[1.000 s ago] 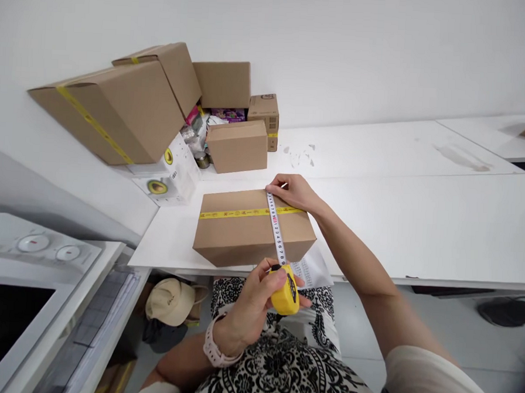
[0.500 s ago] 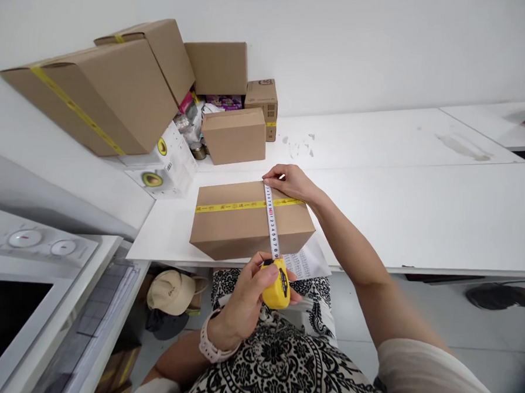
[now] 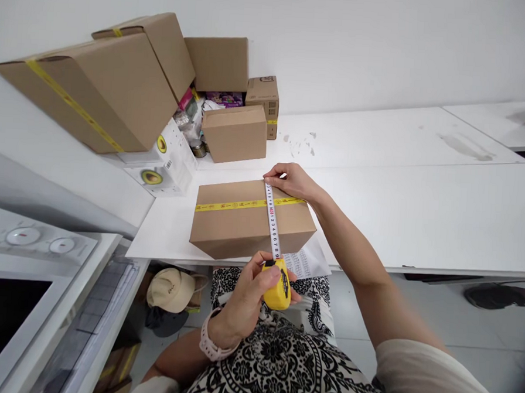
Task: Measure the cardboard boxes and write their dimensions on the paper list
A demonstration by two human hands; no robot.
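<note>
A cardboard box (image 3: 234, 227) with a strip of yellow printed tape across its top lies on the white table. Wrapped in my left hand (image 3: 248, 298) is the yellow case of a tape measure (image 3: 277, 290), held just off the box's near edge. Its white blade (image 3: 272, 219) stretches across the top of the box. At the far edge, the fingers of my right hand (image 3: 290, 179) pinch the blade's end down against the box. Partly under the box lies a printed paper sheet (image 3: 305, 263).
Large taped cartons (image 3: 118, 89) are stacked at the left on white boxes (image 3: 162, 171) with avocado pictures. Behind stand smaller boxes (image 3: 234, 136) beside loose packages. A white appliance with dials (image 3: 23, 237) is at lower left. A beige cap (image 3: 171, 289) rests below the table (image 3: 398, 209).
The view has shifted very slightly. Both hands, the tape measure and the box keep practically the same places.
</note>
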